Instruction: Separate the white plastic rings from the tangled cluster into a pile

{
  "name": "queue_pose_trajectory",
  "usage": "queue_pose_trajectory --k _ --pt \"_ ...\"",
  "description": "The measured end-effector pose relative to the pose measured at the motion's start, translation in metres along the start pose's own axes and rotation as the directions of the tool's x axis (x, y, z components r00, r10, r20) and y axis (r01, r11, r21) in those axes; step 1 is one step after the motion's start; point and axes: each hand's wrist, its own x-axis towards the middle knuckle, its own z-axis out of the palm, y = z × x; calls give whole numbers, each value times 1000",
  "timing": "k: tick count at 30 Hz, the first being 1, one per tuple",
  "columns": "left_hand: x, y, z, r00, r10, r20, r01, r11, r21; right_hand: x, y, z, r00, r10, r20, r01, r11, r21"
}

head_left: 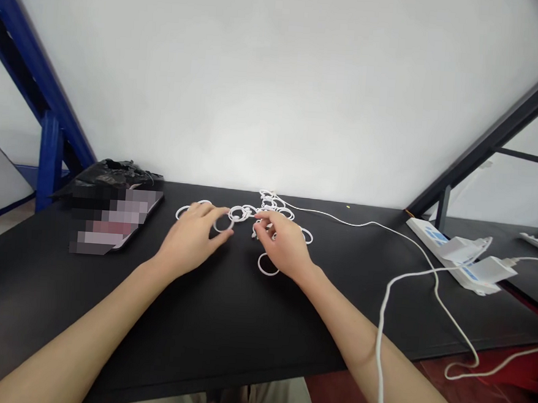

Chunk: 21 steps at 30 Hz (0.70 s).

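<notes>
White loops [248, 212], between both hands [190, 236] [286, 242] (and beyond)

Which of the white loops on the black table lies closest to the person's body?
The loop partly hidden by the right hand, beside its heel; the other visible loops lie farther back, toward the wall.

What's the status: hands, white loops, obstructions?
Left hand at a white loop, grip unclear. Right hand at more white loops, grip unclear. White cable crosses in front of right forearm.
</notes>
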Motion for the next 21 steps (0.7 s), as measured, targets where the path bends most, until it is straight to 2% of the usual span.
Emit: queue_pose_trajectory --k 4,6,8,10,12,14,16,18,21 --pt "2 -19 -1 984 -163 -75 177 950 258 3 2 -17 995 103 17 -98 978 -187" --pt "2 -24 -2 969 -228 -95 247 923 295 3 1 -20 988 138 64 -122 969 -213" --pt "2 -22 -3 969 -225 -104 246 932 268 1 -1 -19 985 143 99 -120 971 -207" --pt "1 -12 -3 984 -141 -111 161 968 194 0 -2 -16 987 136 89 -120 979 -166" --pt "-2 5 -2 994 17 -104 -6 995 99 -1 -2 -12 991 131 36 -127 986 -110" --pt "-7 26 2 973 227 -42 -229 973 -32 0 -2 -9 992 129 -19 -130 989 -66" --pt "-12 46 8 926 371 68 -361 924 -129 1 -1 -7 991 125 -46 -127 991 -49" --pt "-16 59 14 876 456 156 -428 885 -186 1 -2 -5 992 121 -39 -122 991 -48" --pt "-15 61 19 861 470 194 -434 878 -203 1 -4 -3 996 87 -10 -88 994 -65"
